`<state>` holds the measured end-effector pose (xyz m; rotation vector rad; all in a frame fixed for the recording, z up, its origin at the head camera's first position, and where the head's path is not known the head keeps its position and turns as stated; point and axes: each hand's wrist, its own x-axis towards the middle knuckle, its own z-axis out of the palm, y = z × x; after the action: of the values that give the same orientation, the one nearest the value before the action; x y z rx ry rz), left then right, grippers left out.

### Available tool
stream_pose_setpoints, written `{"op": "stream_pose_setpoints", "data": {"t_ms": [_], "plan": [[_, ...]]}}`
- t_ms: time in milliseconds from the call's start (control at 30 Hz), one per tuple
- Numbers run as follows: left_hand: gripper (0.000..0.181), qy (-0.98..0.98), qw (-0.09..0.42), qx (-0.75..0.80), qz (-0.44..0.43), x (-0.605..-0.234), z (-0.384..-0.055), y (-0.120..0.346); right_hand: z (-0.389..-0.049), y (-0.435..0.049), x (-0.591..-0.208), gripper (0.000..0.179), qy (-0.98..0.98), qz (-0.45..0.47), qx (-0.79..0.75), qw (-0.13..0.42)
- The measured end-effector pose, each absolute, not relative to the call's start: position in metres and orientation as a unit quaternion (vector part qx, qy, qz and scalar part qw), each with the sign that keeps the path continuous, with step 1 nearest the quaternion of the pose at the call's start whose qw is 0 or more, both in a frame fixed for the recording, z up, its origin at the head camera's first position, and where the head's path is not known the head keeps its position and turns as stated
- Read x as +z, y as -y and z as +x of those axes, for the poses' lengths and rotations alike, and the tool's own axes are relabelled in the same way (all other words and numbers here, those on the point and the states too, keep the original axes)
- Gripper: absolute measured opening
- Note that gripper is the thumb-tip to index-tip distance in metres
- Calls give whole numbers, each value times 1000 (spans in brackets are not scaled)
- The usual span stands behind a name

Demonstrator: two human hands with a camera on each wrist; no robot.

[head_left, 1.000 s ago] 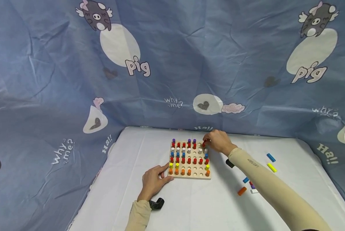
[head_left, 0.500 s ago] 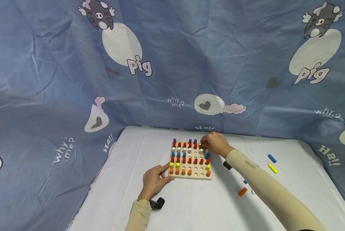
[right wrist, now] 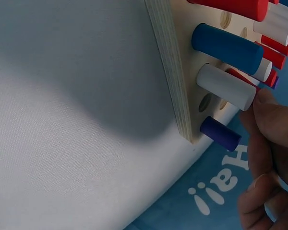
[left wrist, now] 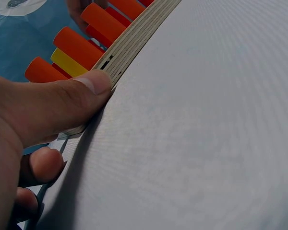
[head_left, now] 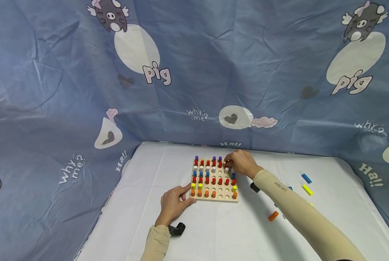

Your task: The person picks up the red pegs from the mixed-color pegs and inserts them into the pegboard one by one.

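A wooden pegboard [head_left: 217, 199] stands on the white table, with rows of coloured cylinder pegs upright in its holes. My left hand [head_left: 172, 206] holds its near left corner, the thumb [left wrist: 81, 96] pressed on the front edge close to orange pegs [left wrist: 79, 48]. At the far right of the board, my right hand [head_left: 242, 162] pinches a red peg [right wrist: 239, 76] between thumb and fingers. That peg is mostly hidden behind a white peg [right wrist: 225, 86] in the right wrist view. A purple peg [right wrist: 221, 134] and a blue peg [right wrist: 225, 48] stand nearby in the board.
Loose pegs lie right of the board: a blue one [head_left: 306, 178], a yellow one [head_left: 307, 189] and an orange one [head_left: 273, 216]. Others are partly covered by the right sleeve [head_left: 298, 206]. Behind the table hangs a blue printed cloth [head_left: 181, 90].
My right hand has shifted a little left with the red peg, from the board's right edge to the neighbouring column. The left hand keeps its place at the corner.
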<state>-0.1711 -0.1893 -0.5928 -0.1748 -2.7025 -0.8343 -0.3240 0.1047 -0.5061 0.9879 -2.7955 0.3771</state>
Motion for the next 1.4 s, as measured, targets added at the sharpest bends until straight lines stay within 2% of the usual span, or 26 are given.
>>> {"op": "stream_pose_setpoints", "data": {"t_ms": [800, 1167, 1400], "plan": [[64, 938, 162, -297, -70, -595, -172, 191, -328, -101, -514, 13, 936, 321, 120, 84], [64, 939, 163, -296, -68, -594, -173, 191, -327, -98, -507, 12, 941, 314, 113, 52], [63, 940, 158, -294, -67, -594, -171, 190, -324, -99, -500, 21, 938, 325, 111, 39]]}}
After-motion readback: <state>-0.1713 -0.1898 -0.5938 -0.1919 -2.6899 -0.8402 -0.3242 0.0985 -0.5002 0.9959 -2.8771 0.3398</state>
